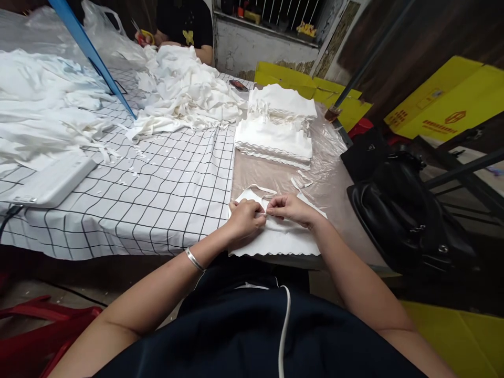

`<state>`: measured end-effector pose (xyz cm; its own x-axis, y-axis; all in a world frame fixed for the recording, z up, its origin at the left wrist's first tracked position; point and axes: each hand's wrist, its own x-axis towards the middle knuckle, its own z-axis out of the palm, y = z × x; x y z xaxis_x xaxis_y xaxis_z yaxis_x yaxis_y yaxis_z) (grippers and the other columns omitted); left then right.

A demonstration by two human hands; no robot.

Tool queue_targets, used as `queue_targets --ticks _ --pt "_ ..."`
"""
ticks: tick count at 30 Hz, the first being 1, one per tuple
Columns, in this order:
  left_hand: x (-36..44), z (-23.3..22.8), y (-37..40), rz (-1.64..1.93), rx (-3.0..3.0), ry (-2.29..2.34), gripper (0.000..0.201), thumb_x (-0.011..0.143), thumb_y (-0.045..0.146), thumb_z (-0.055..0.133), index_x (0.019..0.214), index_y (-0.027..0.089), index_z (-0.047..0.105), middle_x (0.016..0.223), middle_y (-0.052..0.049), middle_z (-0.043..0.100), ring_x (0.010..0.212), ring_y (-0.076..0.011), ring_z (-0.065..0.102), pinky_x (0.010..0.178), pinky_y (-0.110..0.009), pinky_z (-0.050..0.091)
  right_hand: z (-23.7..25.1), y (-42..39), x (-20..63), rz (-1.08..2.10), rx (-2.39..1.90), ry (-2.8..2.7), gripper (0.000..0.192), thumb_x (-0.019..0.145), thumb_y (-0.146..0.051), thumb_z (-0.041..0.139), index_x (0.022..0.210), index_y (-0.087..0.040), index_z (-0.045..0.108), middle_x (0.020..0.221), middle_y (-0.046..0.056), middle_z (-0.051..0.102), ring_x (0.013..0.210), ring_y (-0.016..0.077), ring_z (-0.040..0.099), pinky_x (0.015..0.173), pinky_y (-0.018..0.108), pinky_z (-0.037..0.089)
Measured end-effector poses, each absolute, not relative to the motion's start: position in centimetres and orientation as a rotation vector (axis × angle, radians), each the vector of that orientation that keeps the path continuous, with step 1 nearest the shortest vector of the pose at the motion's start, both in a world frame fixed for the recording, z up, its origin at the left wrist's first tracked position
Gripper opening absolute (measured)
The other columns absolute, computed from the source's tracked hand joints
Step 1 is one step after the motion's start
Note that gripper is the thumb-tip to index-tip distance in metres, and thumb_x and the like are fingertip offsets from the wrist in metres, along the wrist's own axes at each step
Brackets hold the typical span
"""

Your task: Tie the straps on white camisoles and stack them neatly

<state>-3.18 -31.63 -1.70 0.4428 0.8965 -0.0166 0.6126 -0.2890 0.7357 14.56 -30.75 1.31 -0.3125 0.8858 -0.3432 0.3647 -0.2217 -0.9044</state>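
A white strappy camisole (283, 241) with a wavy hem lies flat in front of me at the table's near edge, its thin straps stretched out beyond my hands. My left hand (247, 216) rests on its upper part with the fingers curled and closed on the cloth. Right beside it, my right hand (289, 209) pinches the camisole near the neckline, thumb and forefinger together. The fingertips of both hands almost meet; the small bit between them is too fine to make out. Beyond them are stacks of folded white camisoles (273, 139) with wavy edges.
Loose heaps of white garments (189, 92) cover the checked tablecloth (173, 178) at the left and back. A white box-shaped device (59, 181) with a cable sits at left. A blue post (94, 58) rises there. A black bag (405, 215) lies at right. Across the table, a person holds scissors (146, 37).
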Motion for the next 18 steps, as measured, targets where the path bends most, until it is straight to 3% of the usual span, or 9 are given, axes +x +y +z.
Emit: queue_targets --ticks 5,9,14,18 --pt "-3.2 -1.5 -31.7 0.596 1.951 1.323 0.018 0.087 0.028 0.051 0.076 0.017 0.061 0.085 -0.005 0.067 0.093 -0.0223 0.054 0.092 -0.045 0.029 -0.8 -31.5 12.8 1.322 -1.452 -1.399 0.038 0.063 -0.051 0.076 0.066 -0.020 0.054 0.052 -0.007 0.048 0.047 0.0077 0.040 0.046 0.023 0.029" --pt "-3.4 -1.5 -31.6 0.596 1.960 1.300 0.019 0.088 0.030 0.052 0.076 0.018 0.060 0.086 -0.004 0.067 0.093 -0.0230 0.055 0.092 -0.044 0.029 -0.8 -31.4 12.3 1.374 -1.466 -1.278 0.043 0.065 -0.053 0.077 0.075 -0.023 0.048 0.053 -0.007 0.053 0.048 0.0093 0.047 0.047 0.023 0.035" --pt "-4.0 -1.7 -32.0 0.518 2.079 1.261 0.015 0.088 0.030 0.052 0.082 0.019 0.060 0.089 -0.005 0.066 0.097 -0.0247 0.055 0.089 -0.043 0.029 0.9 -29.3 11.8 1.529 -1.520 -1.085 0.038 0.067 -0.030 0.080 0.090 -0.022 0.050 0.064 -0.004 0.065 0.053 0.0099 0.053 0.047 0.021 0.036" --pt "-5.0 -1.6 -32.1 0.398 2.220 1.185 0.015 0.089 0.033 0.053 0.087 0.019 0.058 0.086 -0.005 0.066 0.094 -0.0253 0.055 0.086 -0.041 0.028 2.5 -26.1 10.9 1.707 -1.335 -0.817 0.035 0.068 -0.011 0.073 0.089 -0.023 0.048 0.073 -0.001 0.071 0.066 0.0140 0.062 0.060 0.026 0.049"
